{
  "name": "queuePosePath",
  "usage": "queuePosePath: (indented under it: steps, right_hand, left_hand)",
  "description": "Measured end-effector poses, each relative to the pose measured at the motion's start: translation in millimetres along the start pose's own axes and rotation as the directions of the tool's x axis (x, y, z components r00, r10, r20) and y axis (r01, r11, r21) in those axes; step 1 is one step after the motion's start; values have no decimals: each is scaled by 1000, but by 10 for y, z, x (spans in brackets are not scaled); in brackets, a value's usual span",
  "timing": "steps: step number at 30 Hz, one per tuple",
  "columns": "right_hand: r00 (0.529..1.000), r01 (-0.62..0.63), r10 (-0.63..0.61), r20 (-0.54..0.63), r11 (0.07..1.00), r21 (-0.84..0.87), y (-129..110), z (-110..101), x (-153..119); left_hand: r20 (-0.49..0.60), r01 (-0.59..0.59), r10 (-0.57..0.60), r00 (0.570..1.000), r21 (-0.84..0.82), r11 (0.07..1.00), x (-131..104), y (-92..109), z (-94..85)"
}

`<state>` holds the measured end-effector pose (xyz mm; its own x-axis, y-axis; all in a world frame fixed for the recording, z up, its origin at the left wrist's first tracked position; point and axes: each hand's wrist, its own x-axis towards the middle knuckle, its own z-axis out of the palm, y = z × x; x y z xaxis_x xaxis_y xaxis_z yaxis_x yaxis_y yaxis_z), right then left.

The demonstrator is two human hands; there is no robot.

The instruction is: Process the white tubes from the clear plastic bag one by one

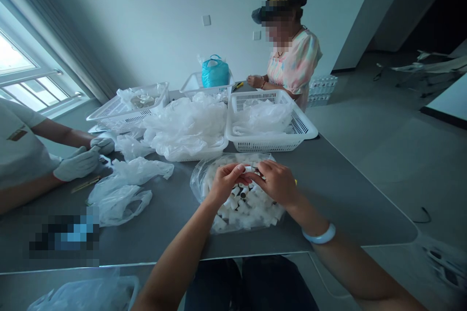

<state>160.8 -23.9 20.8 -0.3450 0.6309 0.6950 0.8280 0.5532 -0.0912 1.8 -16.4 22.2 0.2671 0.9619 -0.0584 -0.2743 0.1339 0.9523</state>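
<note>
My left hand (226,183) pinches a short white tube (249,169) between thumb and fingers. My right hand (280,183) is closed at the tube's other end. A thin dark bit shows at its fingertips and a small yellow bit (296,182) behind the hand; what it grips is mostly hidden. Both hands are over a clear plastic bag (197,180) lying open on the grey table. Many short white tubes (233,216) fill it, some with their dark hollow ends showing.
White baskets (272,145) with clear plastic bags stand behind, beside a heap of bags (186,124). A blue bag (215,73) sits farther back. Loose bags (120,194) lie left, near a co-worker's gloved hands (78,163). Another person (292,58) stands at the far side.
</note>
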Motion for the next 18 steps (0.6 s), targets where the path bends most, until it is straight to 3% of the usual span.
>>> queuePosePath:
  steps: [8,13,18]
  right_hand:
    - [998,69,-69,12,998,-5,9,-5,-8]
    - [1000,8,-8,8,1000,16,11,6,-3]
    - [999,22,-23,45,1000,15,22,3,5]
  left_hand:
    - [-39,-20,23,999,68,998,2,11,-1]
    - [-50,-11,15,999,68,998,3,16,0]
    - [-57,-9,16,998,117,993,-1,31,9]
